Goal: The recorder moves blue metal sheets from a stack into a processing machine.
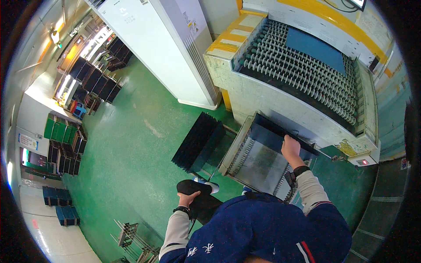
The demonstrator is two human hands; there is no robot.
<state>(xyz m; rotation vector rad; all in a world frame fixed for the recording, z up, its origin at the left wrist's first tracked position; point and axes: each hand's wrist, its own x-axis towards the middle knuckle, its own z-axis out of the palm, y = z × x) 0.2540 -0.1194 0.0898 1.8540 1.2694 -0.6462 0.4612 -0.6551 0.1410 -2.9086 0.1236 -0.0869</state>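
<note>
My right hand [291, 151] reaches over a slotted metal rack [262, 163] in front of me. Its fingers close on the top edge of a dark blue panel [266, 135] standing at the rack's far side; the fingertips are partly hidden. Toothed strips run along the rack's two sides. My left hand [187, 199] lies on my bent knee, in black trousers, with the thumb spread and nothing held. Left of the rack, a tightly packed row of dark panels [198, 142] stands upright in a second rack on the floor.
Beyond the rack stands a roller conveyor [302, 72] carrying a flat blue panel [316, 49]. A tall white cabinet [162, 48] is beside it. Stacked racks [66, 142] line the left wall. An empty metal frame [131, 236] sits on the green floor [131, 153] at lower left.
</note>
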